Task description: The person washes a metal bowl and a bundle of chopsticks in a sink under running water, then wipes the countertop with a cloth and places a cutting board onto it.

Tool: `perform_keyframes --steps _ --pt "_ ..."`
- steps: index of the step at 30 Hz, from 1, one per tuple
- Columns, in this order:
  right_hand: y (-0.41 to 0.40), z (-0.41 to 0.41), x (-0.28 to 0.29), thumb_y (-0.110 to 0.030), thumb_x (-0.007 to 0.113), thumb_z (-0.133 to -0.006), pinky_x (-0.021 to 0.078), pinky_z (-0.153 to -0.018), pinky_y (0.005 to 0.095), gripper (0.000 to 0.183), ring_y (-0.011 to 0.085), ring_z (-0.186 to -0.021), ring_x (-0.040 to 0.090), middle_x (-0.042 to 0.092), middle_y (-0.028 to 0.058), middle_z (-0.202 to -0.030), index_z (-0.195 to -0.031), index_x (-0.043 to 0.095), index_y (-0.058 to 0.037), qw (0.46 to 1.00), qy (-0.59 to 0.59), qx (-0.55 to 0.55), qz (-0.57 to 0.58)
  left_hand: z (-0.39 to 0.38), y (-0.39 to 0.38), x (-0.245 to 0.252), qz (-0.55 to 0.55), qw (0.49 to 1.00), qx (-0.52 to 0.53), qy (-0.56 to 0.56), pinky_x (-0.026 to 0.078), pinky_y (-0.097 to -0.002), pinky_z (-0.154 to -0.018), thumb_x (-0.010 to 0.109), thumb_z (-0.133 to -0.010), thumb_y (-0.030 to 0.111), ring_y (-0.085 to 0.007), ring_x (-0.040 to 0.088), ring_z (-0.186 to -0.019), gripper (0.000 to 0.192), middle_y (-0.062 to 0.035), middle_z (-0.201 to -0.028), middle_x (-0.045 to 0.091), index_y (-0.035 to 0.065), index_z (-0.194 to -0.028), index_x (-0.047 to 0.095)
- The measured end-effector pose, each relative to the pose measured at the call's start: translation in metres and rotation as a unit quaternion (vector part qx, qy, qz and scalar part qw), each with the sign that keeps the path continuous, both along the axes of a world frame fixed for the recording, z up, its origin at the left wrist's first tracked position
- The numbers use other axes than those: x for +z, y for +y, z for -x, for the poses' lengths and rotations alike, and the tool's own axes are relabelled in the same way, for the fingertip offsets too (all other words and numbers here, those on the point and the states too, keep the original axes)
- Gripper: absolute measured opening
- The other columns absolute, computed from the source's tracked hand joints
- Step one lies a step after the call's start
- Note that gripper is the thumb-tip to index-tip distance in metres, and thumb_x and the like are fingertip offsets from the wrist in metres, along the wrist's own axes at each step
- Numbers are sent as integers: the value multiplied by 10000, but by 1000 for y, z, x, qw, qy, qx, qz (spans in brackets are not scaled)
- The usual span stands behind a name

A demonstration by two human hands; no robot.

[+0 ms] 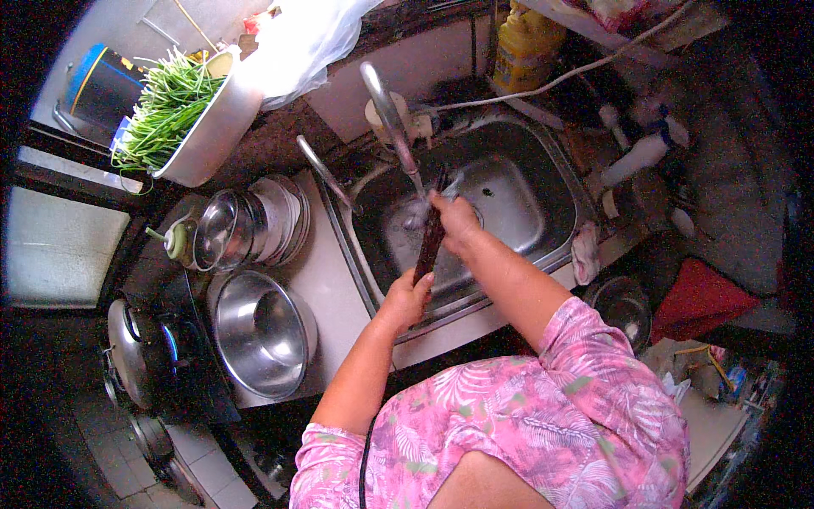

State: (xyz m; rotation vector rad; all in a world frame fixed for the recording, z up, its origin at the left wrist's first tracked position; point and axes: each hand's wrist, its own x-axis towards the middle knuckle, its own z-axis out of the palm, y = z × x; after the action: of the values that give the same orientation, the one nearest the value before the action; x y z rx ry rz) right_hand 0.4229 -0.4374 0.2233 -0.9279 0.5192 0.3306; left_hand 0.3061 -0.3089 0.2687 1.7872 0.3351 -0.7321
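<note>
Both my hands are over the stainless steel sink (509,184). My left hand (409,299) grips the lower end of a bundle of long dark sticks (430,245), which look like chopsticks. Around the upper part of the same bundle closes my right hand (455,219), just under the mouth of the metal faucet (391,118). Water splashes beside the bundle and on the sink floor. The sticks slant across the basin, and my fingers cover part of them. A small green scrap (488,191) lies on the sink bottom.
Left of the sink stand a steel basin (264,337), stacked plates (289,216) and glass bowls (219,229). A lidded pot (130,356) is over a blue flame. Green stalks (175,108) fill a white container (219,137). A yellow bottle (524,48) stands behind; a cloth (585,253) hangs right.
</note>
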Motion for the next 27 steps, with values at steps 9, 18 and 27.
perform_keyframes --steps 9,18,27 --pt "-101 -19 -23 -561 491 -741 353 -873 412 798 304 -1096 421 422 206 -1194 -1207 332 67 840 26 209 500 9 5 1 132 989 49 32 263 -232 -374 464 -857 220 -67 324 -440 131 31 -558 358 104 -861 402" --pt "8 -6 18 -314 604 -766 429 -594 305 251 167 -657 548 555 70 -720 -787 511 -82 992 -35 123 -18 -7 13 -76 -34 984 -69 -158 432 -313 -676 538 -804 190 -213 523 -716 352 -79 -770 551 48 -1103 415" --pt "13 22 -87 -303 643 -716 430 -679 285 290 139 -725 545 602 50 -776 -834 594 -42 828 -195 290 437 -31 25 -68 -69 984 43 -160 276 -305 -954 636 -694 117 -259 336 -1163 753 -159 -1286 305 79 -1304 197"
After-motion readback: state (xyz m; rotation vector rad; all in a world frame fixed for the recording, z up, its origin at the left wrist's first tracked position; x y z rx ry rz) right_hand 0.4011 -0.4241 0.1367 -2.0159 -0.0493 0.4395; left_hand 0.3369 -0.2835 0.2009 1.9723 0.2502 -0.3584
